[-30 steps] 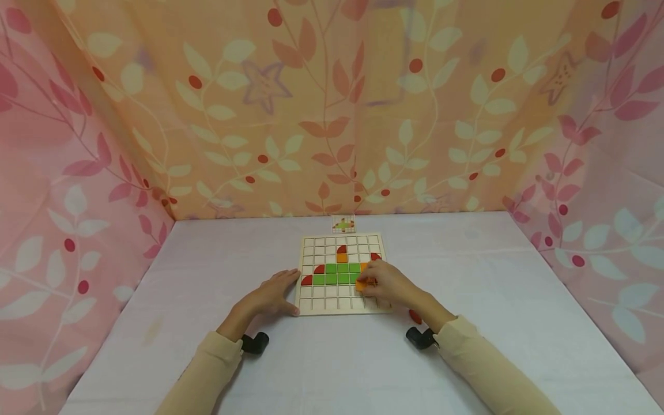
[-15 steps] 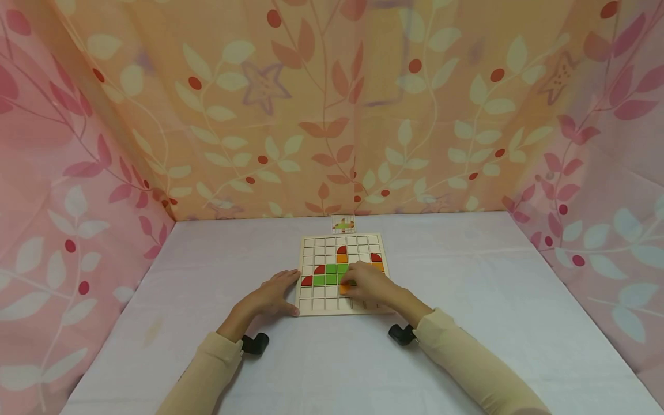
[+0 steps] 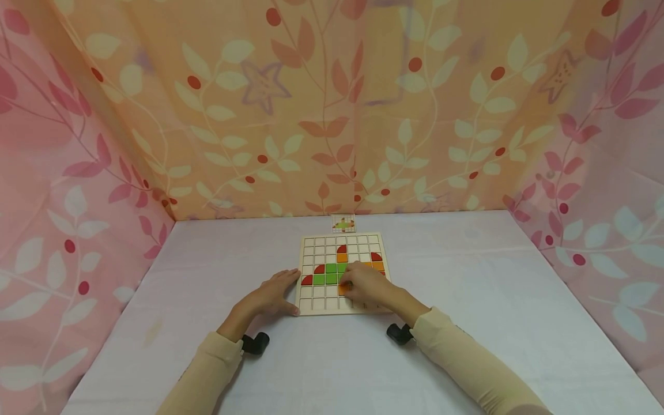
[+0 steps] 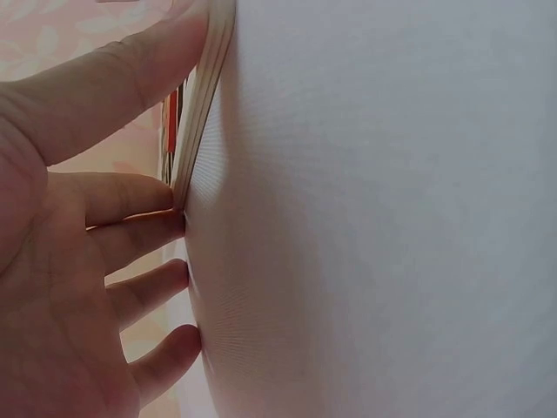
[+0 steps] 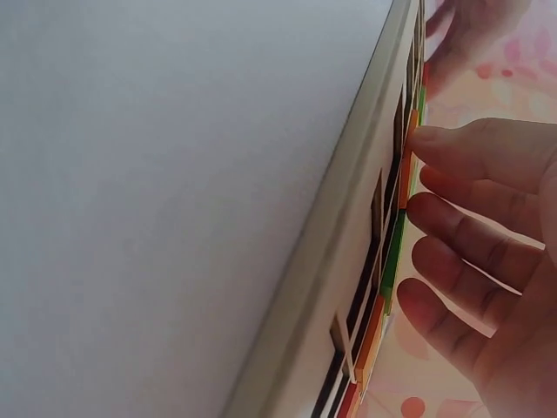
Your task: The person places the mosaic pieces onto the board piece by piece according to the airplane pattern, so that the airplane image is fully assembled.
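A pale wooden grid board (image 3: 332,304) lies flat, with coloured tiles in its cells. My left hand (image 3: 271,293) rests along its left edge, fingers spread and thumb at the near corner; the left wrist view shows the thumb (image 4: 130,83) against the board's side. Over the board's middle, my right hand (image 3: 370,283) pinches an orange square tile (image 3: 343,290) at a cell just below the green tiles (image 3: 331,279). In the right wrist view, the thumb (image 5: 474,148) touches that orange tile (image 5: 406,165). Some tiles are hidden under this hand.
Red quarter-round tiles (image 3: 307,280) and another orange tile (image 3: 342,258) sit in the grid. A small pattern card (image 3: 343,223) lies behind the board. White cloth (image 3: 218,253) covers the table; a patterned curtain (image 3: 311,115) stands behind.
My right hand has moved left across the board with the orange tile, then stayed nearly still there. A red tile seen earlier beside the right wrist is now covered. My left hand has not moved.
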Demonstrator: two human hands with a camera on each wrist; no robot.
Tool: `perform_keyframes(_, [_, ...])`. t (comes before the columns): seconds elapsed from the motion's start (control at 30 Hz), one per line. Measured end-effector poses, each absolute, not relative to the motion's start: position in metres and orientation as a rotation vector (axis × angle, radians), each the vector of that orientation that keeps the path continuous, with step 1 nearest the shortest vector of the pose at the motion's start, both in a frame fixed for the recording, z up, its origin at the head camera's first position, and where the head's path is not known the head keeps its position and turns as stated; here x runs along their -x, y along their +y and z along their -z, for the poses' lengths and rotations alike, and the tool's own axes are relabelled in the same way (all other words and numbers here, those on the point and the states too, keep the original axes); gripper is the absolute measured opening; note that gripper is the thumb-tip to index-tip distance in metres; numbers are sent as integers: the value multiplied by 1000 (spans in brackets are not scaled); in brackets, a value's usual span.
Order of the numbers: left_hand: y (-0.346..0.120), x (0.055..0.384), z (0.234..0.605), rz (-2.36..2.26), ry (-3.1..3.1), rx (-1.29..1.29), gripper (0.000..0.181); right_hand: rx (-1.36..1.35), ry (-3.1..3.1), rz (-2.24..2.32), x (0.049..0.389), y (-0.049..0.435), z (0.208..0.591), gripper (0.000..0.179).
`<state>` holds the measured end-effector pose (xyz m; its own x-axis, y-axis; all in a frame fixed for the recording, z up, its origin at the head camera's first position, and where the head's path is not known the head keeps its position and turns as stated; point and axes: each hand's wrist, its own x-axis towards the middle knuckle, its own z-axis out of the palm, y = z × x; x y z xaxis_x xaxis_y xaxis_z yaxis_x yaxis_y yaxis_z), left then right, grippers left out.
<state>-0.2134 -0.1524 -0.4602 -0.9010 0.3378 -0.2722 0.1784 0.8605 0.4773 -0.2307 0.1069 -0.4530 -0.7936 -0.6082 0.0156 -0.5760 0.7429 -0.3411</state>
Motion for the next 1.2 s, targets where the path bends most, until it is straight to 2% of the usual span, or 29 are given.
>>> perform_keyframes(0.33, [-152, 214, 459, -635, 2695, -396, 95, 971, 2804, 536, 233, 109, 452, 17])
perform_keyframes(0.67, [-153, 215, 457, -634, 2701, -388, 95, 994, 2778, 626, 242, 124, 434, 20])
perform_keyframes(0.93, [-154, 214, 458, -651, 2700, -410, 94, 1043, 2790, 664, 236, 144, 430, 20])
perform_keyframes(1.2, [-154, 213, 460, -653, 2683, -397, 95, 963, 2760, 663, 227, 171, 430, 17])
